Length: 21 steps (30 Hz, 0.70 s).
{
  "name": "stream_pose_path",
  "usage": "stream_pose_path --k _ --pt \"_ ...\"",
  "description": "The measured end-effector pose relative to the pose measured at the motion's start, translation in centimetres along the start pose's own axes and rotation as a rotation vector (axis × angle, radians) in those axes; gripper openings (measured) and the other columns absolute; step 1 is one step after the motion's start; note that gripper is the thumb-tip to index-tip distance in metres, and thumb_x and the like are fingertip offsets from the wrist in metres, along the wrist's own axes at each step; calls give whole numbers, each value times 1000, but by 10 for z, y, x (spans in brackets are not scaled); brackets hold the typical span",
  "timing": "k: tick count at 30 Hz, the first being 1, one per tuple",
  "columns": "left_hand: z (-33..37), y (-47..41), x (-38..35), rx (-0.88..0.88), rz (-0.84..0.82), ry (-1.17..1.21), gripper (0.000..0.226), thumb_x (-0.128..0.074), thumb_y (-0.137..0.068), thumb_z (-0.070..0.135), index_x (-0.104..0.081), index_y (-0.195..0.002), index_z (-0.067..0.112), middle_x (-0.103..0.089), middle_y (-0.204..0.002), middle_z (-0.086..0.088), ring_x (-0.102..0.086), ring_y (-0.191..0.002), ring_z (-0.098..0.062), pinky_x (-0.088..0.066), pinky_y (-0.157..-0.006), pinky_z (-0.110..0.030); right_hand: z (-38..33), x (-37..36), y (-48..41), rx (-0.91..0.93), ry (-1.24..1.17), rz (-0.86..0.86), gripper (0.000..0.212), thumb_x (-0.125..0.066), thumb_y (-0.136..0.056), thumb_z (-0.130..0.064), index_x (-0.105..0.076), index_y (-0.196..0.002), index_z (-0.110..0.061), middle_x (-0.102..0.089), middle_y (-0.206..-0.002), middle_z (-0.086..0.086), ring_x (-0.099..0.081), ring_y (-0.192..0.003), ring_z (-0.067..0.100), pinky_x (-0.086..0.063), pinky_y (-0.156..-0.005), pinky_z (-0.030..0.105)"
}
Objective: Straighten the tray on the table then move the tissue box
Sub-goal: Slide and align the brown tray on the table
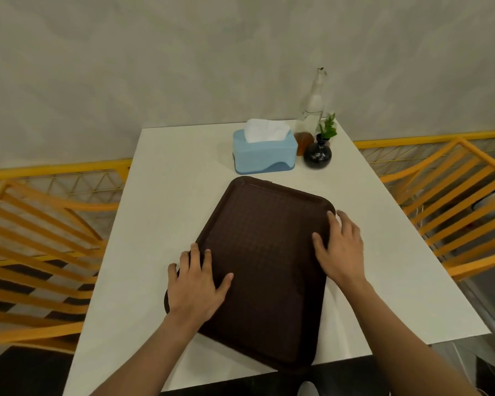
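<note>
Lying askew on the surface [160, 195]: tray [263, 261], near corner overhanging. Left hand [196, 284] and right hand [340, 252], fingers spread flat on opposite edges, placed to swivel it. Tissue box [263, 155] just beyond.

A dark brown matt plastic tray [263, 252] with a textured grid surface was seen on a smooth white matt table [166, 201]; the light blue plastic tissue box [263, 154] looked smooth.

tissue box [263, 151] behind tray [257, 270]
</note>
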<state>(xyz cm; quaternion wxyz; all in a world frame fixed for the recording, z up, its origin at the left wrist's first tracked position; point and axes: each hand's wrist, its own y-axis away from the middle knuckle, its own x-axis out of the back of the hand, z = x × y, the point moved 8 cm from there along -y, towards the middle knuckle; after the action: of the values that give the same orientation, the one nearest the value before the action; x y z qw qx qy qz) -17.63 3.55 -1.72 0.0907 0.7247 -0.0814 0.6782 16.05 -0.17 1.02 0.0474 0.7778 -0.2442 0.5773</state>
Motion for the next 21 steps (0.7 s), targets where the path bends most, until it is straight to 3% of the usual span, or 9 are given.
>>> stream_pose_path --k 3,5,9,11,15,17,21 --pt "-22 2 3 10 20 -23 88 -28 -87 78 -63 -136 14 -56 -138 -14 -52 -124 -33 -35 -108 -55 4 -10 18 -160 -4 -71 68 -51 -98 -51 -34 -152 -13 -36 -157 15 -32 -143 38 -32 -114 54" --pt "-33 0 6 -2 42 -38 88 -31 -85 80 -67 -129 12 -60 -129 -14 -54 -119 -33 -32 -109 -56 -4 -19 31 -155 43 -127 68 -48 -98 -53 -36 -150 -11 -39 -155 15 -34 -143 37 -29 -116 52" --pt "-51 -12 13 -84 65 16 94 -26 -83 83 -56 -141 15 -57 -130 -13 -52 -120 -33 -36 -110 -51 -31 -36 51 -121 55 -215 68 -46 -98 -52 -33 -152 -12 -39 -155 11 -33 -143 35 -24 -117 55" --pt "-56 -17 10 -159 62 72 97 -26 -85 83 -40 -154 17 -49 -145 -14 -45 -132 -33 -33 -115 -49 -39 -41 58 -138 46 -230 70 -47 -99 -49 -27 -155 -11 -36 -158 12 -31 -145 34 -23 -118 55" --pt "-68 -21 -10 -258 -26 172 97 -18 -90 82 -7 -164 21 -7 -171 -9 -8 -156 -30 -8 -124 -45 -48 -44 69 -112 34 -238 70 -45 -102 -45 -22 -157 -9 -32 -160 13 -28 -148 33 -22 -119 55" --pt "-77 -16 -20 -245 -60 213 97 -13 -90 82 -1 -164 20 6 -172 -5 3 -157 -26 -2 -125 -42 -52 -45 70 -83 44 -241 69 -43 -103 -45 -21 -157 -9 -31 -161 13 -26 -148 32 -21 -119 56" --pt "-97 -3 -28 -168 -45 265 96 -10 -91 82 -4 -164 19 12 -171 -3 8 -157 -23 2 -123 -38 -71 -53 61 -18 32 -248 66 -38 -105 -42 -18 -159 -9 -26 -164 13 -21 -151 32 -17 -122 54"
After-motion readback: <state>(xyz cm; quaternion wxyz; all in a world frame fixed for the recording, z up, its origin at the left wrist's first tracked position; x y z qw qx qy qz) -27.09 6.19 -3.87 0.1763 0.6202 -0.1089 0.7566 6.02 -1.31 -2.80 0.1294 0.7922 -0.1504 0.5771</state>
